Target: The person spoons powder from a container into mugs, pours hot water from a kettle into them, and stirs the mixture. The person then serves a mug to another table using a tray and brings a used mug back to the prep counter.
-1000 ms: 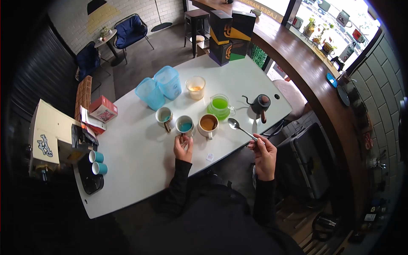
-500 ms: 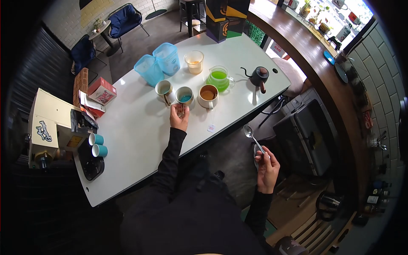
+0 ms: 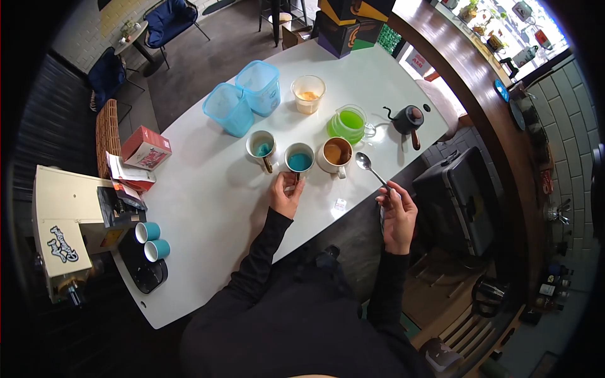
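My left hand (image 3: 287,196) has its fingers closed on the handle of a mug with blue liquid (image 3: 299,158), which stands on the white table (image 3: 208,252). To its left is another mug with some blue-green contents (image 3: 261,146). A mug with brown contents (image 3: 336,153) sits to its right, its handle toward me and a tea bag tag (image 3: 340,205) lying in front. Over the table's right edge, my right hand (image 3: 398,214) holds a metal spoon (image 3: 370,168) by its handle, the bowl near the brown mug.
Behind the mugs stand two blue containers (image 3: 230,110), a cup (image 3: 308,94), a green-filled glass pitcher (image 3: 350,125) and a black kettle (image 3: 408,120). On the left are a red box (image 3: 146,148), teal cups (image 3: 157,250) and a cream machine (image 3: 66,220).
The view has shifted, bringing the table nearer. My right hand has moved the spoon toward the brown mug, over the table's edge. My left hand remains at the blue-liquid mug.
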